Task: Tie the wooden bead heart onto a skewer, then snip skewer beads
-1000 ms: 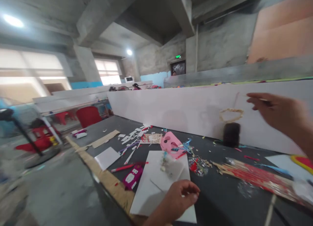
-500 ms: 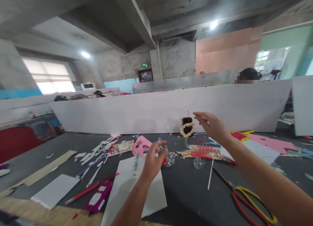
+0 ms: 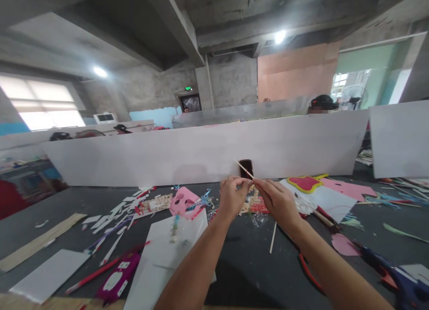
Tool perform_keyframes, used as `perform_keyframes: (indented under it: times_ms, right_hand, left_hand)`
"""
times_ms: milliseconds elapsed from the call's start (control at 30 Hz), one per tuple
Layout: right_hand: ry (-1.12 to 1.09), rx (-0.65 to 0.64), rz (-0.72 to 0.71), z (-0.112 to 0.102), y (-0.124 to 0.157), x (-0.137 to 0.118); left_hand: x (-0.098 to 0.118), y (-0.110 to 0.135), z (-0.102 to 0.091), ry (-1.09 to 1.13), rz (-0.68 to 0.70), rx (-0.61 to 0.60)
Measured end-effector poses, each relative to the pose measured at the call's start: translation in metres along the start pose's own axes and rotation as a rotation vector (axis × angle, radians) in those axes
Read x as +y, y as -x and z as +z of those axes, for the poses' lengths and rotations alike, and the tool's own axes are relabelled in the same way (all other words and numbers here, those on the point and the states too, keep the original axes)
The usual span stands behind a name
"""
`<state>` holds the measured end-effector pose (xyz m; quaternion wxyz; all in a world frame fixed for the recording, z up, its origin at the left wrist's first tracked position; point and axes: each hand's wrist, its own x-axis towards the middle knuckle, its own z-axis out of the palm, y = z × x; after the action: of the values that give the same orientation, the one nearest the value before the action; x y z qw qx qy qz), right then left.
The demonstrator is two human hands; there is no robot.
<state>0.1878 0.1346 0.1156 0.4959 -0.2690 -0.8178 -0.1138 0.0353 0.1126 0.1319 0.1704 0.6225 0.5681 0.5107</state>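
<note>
The left hand [image 3: 231, 199] and right hand [image 3: 276, 202] pinch a thin stick [image 3: 244, 169] above the desk [image 3: 56, 202]; a pink mask [image 3: 183, 201] lies already cut, with eyeholes.

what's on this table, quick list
wooden stick: 1, pale, pinched between both hands
mask cut-out: 1, pink, left of hands
felt cut-out: 1, red and yellow, right of hands
large sheet: 1, white, front centre
small sheet: 1, white, front left
pouch: 1, magenta, front left
pen: 1, red, beside pouch
paper circle: 1, pink, right
glue gun: 1, dark blue, bottom right
partition: 1, white, far side
left hand: 1, at stick
right hand: 1, at stick
</note>
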Motion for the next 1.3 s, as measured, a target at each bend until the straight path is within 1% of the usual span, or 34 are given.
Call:
perform_keyframes:
  times_ms: [200,300,367,433,600,700,767,833,967,1067,1133,1200,1233,1300]
  right_hand:
    - [0.112,-0.011,-0.125,0.007,0.016,-0.011]
    - [0.136,-0.037,-0.143,0.011,0.02,-0.016]
    - [0.126,-0.059,-0.113,0.01,0.026,-0.017]
    - [0.095,-0.08,-0.065,0.005,0.038,-0.017]
    - [-0.031,-0.087,0.111,-0.018,0.091,-0.015]
    - [-0.103,-0.088,0.207,-0.026,0.12,-0.012]
    - [-0.152,-0.098,0.252,-0.029,0.132,-0.009]
    - [-0.191,-0.129,0.285,-0.031,0.138,-0.004]
    - [-0.242,-0.172,0.325,-0.036,0.134,0.008]
    - [-0.257,-0.179,0.344,-0.039,0.119,0.015]
    - [-0.269,-0.191,0.34,-0.038,0.101,0.019]
    - [-0.297,-0.205,0.315,-0.035,0.078,0.023]
    - [-0.311,-0.222,0.315,-0.032,0.065,0.025]
    - [-0.328,-0.2,0.348,-0.021,0.039,0.028]
  left_hand:
    - [-0.006,0.0,-0.002,0.05,-0.098,-0.093]
    - [-0.012,-0.001,-0.007,0.079,-0.142,-0.161]
    - [-0.016,-0.005,-0.013,0.082,-0.175,-0.193]
    - [-0.021,-0.012,-0.021,0.064,-0.207,-0.215]
    - [-0.03,-0.035,-0.044,-0.048,-0.261,-0.271]
    - [-0.031,-0.046,-0.055,-0.13,-0.283,-0.308]
    - [-0.031,-0.052,-0.061,-0.176,-0.291,-0.335]
    - [-0.032,-0.057,-0.067,-0.214,-0.296,-0.362]
    - [-0.033,-0.067,-0.076,-0.269,-0.303,-0.408]
    - [-0.035,-0.072,-0.081,-0.291,-0.301,-0.444]
    - [-0.035,-0.073,-0.082,-0.299,-0.295,-0.473]
    - [-0.034,-0.072,-0.082,-0.302,-0.287,-0.503]
    - [-0.032,-0.071,-0.081,-0.302,-0.283,-0.517]
    - [-0.028,-0.068,-0.079,-0.3,-0.277,-0.547]
